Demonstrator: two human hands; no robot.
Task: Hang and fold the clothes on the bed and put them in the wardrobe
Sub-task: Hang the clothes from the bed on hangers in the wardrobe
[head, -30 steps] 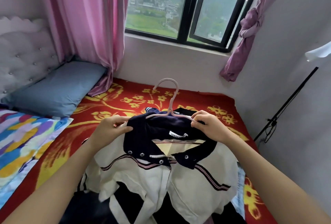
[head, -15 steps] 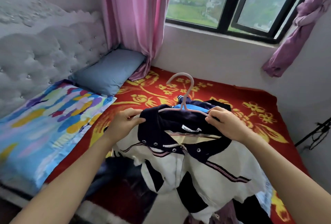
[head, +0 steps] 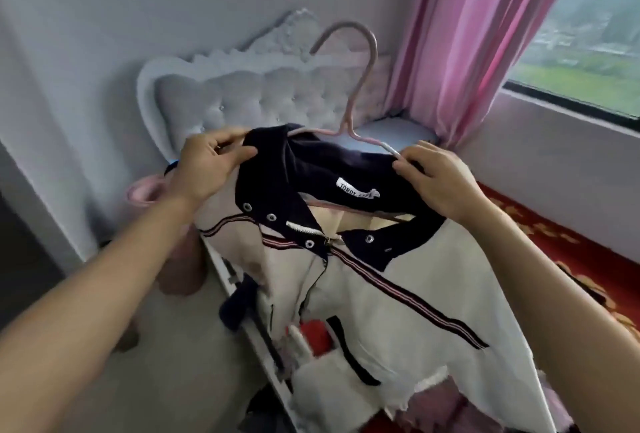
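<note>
Straight ahead, at the middle of the head view, a cream jacket point(head: 398, 294) with a navy collar point(head: 287, 183) is held up in the air on a pink hanger point(head: 349, 113). The hanger's hook rises toward 12 o'clock, in front of a tufted grey headboard point(head: 242, 96). The jacket's front hangs open below the collar. Red and navy stripes run across the chest toward 4 o'clock, and a white label point(head: 356, 191) shows inside the neck.

At 10 o'clock from the jacket's centre, the left hand point(head: 207, 169) pinches the left end of the collar between thumb and fingers, where the cloth lies over the hanger's shoulder. At 2 o'clock the right hand point(head: 440, 183) has its fingers curled tightly on the pale right arm of the hanger and the collar edge beside it. Both bare forearms reach in from the lower corners.

A pink curtain point(head: 478, 34) hangs at 1 o'clock, with a window point(head: 588, 51) at the right edge showing green hills. A red bed cover point(head: 554, 231) with yellow flowers lies at 3 o'clock, and a grey pillow point(head: 398, 129) sits behind the hanger. A blurred pink container point(head: 145, 190) stands at 9 o'clock by the wall.
</note>
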